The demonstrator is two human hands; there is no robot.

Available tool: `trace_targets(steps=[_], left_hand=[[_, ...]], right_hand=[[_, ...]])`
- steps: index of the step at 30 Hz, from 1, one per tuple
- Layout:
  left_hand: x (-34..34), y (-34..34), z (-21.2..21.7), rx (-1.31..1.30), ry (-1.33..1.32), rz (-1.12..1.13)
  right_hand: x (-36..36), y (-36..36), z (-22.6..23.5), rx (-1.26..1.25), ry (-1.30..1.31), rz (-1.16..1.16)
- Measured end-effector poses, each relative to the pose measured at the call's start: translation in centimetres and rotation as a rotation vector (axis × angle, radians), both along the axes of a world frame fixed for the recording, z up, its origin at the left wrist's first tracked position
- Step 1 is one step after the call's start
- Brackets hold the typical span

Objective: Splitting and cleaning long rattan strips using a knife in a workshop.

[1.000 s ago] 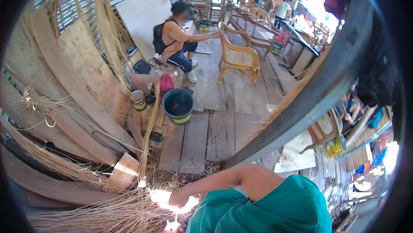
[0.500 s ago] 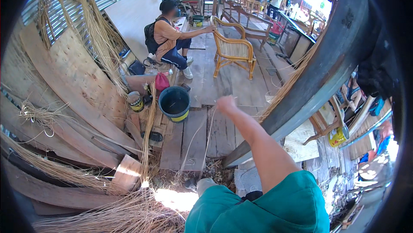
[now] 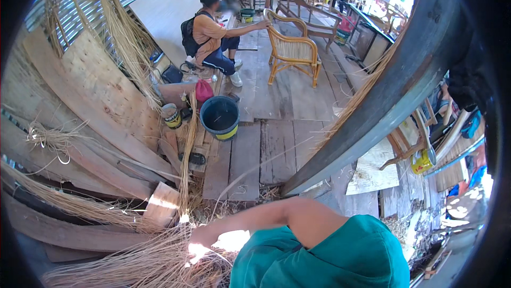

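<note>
Drawn back from over the planks [image 3: 278, 147], the right grip [image 3: 202, 236] is lowered by loose strands [image 3: 125, 261]; whether closed cannot be told; snagging might be caused by tangles.

One long arcing strand [image 3: 230, 183], one near armchair [image 3: 293, 50], one near bucket [image 3: 228, 134], one backpack [image 3: 189, 38]

From the left of two fisheye cameras worn on a person's head, the view looks down and forward across a plank floor [image 3: 277, 147], dark rim rounding the corners. The wearer's teal sleeve [image 3: 351, 251] and right hand [image 3: 202, 236] are close below, beside pale strands [image 3: 122, 264]. A bucket [image 3: 213, 129] stands at middle range, a co-worker [image 3: 210, 35] and chair [image 3: 294, 51] farther off; a post [image 3: 383, 96] looms large at right.
</note>
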State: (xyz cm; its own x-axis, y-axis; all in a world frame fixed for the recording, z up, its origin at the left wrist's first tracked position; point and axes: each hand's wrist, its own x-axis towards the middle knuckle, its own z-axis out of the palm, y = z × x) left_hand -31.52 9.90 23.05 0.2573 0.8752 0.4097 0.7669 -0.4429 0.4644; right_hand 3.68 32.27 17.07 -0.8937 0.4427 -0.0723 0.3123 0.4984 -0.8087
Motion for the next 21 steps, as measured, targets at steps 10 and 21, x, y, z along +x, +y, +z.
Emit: trace_targets(steps=[10,21], left_hand=[[8.3,1.2,0.4,-1.348,-0.583,0.283],[-15.3,-18.7,-7.6,-1.413,-0.105,0.573]], right_hand=[[-1.3,-0.6,-2.1,0.098,0.383,0.237],[19.5,6.6,0.8,0.326,-0.661,-0.275]])
